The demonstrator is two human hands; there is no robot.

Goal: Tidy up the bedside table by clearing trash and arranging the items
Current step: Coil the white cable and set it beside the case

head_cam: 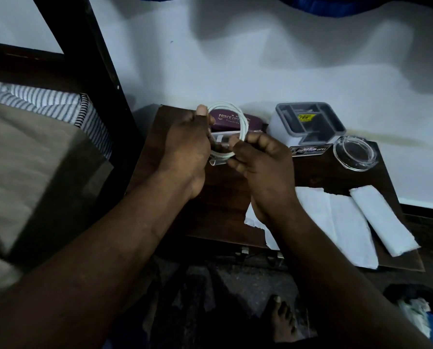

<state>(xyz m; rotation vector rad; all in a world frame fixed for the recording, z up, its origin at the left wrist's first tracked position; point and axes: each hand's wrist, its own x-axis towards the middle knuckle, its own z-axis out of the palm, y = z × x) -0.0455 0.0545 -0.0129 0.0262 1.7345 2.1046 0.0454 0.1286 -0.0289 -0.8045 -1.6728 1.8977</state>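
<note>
Centrally, just above mid-frame, we note both hands closed on one thing. The left hand (pixel 187 149) has its fingers curled round a coiled white cable (pixel 224 105), with the thumb raised against the coil's upper left edge. The right hand (pixel 263 172) pinches the coil's lower right side between thumb and bent fingers. The coil is held up off the bedside table (pixel 218 195), over its rear left part. A small pale piece shows at the coil's lower edge between the hands; we cannot tell what it is. Directly behind the coil a maroon glasses case (pixel 231 118) with gold lettering lies against the wall. Right of it stands a grey compartment box (pixel 308 123) bearing a yellow label, with a dark printed sticker (pixel 311 149) at its front edge. Further right, near the table's far right corner, sits a clear glass ashtray (pixel 355 153). Along the lower right of the tabletop a flat tissue sheet (pixel 341 222) lies, partly under the right wrist, and a rolled tissue (pixel 384 220) lies just beside it. At frame left we log a striped mattress (pixel 46 99) under a tan sheet (pixel 21 159). A bare foot (pixel 280 318) is on the floor at bottom centre.
</note>
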